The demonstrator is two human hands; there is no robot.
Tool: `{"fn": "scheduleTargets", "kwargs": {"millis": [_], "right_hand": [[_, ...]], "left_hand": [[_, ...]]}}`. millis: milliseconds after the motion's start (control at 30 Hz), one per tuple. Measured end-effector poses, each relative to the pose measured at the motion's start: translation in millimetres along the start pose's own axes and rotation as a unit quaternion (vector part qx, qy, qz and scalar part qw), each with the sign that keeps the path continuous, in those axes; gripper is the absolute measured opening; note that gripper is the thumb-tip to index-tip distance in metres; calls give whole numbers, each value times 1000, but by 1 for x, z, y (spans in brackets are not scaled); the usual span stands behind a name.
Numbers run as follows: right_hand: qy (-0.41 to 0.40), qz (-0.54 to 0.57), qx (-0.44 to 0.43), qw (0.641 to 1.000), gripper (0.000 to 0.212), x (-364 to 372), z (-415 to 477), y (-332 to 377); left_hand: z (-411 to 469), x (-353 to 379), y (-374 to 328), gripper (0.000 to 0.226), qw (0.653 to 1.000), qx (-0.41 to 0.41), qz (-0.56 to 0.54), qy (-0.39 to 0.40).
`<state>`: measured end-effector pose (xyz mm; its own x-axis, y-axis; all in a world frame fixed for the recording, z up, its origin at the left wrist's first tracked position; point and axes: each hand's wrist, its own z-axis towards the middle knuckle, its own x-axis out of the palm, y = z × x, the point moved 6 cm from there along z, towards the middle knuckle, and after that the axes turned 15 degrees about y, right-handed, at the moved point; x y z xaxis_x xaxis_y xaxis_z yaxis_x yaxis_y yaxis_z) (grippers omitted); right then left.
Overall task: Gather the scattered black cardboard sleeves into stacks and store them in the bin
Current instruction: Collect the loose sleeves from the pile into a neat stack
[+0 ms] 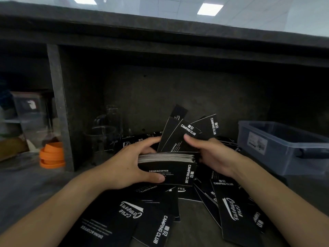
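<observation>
While the left hand (128,168) clamps the mid-frame stack (169,172) and the right hand (213,155) pinches fanned sleeves (178,132) above — light, stiff, probably slippery card — squeezing the edges seems safest.

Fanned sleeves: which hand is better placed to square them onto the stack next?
Right, probably. The right hand pinches the fanned sleeves directly behind the stack, while the left hand grips that stack from its side.
</observation>
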<state>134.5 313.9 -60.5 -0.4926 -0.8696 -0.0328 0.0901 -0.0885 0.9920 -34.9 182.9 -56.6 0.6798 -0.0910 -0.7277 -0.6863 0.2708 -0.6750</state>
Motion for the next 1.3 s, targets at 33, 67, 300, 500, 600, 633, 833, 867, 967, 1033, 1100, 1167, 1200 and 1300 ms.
{"fn": "scheduleTargets", "kwargs": {"millis": [33,67,300,500,600,633,833,867,967,1033,1100,1167,1200,1300], "right_hand": [[-26,-15,-26,999,44,-7,-2,7],[-57,-39,-55,996,43,-15,-5,15],[-82,-199,-115,970,31,-37,-18,33],[-44,-182,-52,981,73,-22,-6,24],[-50,-275,-120,953,43,-7,-12,37],[-57,-292,-142,944,29,-4,-14,40],[-100,-201,-171,959,17,-22,-15,41],[-103,-154,-156,970,19,-29,-14,36],[-33,-140,-11,990,23,-33,-6,4],[15,-184,74,980,28,-29,-3,-12],[26,-167,85,982,37,-25,-3,-12],[35,-151,72,985,59,-22,-2,-4],[21,-154,75,985,69,-21,-3,-1],[-58,-175,74,980,66,-20,-3,1]], "left_hand": [[0,0,0,84,1000,5,-3,2],[0,0,0,85,1000,8,-2,5],[-3,-1,-3,105,999,-7,41,6],[-1,-1,-1,104,997,-25,72,14],[-1,-2,-2,98,997,-29,77,13],[-2,-2,-2,97,996,-30,78,14],[-2,-1,3,113,990,-53,130,7],[-2,-2,4,118,990,-57,128,0],[-3,-2,3,123,991,-56,124,-11],[-3,-1,2,114,990,-46,130,-5],[-3,0,0,100,989,-31,146,5],[-2,0,-1,89,988,-14,155,8],[-2,0,-1,85,988,-7,153,6],[-2,-2,0,83,991,-1,134,-5]]}}
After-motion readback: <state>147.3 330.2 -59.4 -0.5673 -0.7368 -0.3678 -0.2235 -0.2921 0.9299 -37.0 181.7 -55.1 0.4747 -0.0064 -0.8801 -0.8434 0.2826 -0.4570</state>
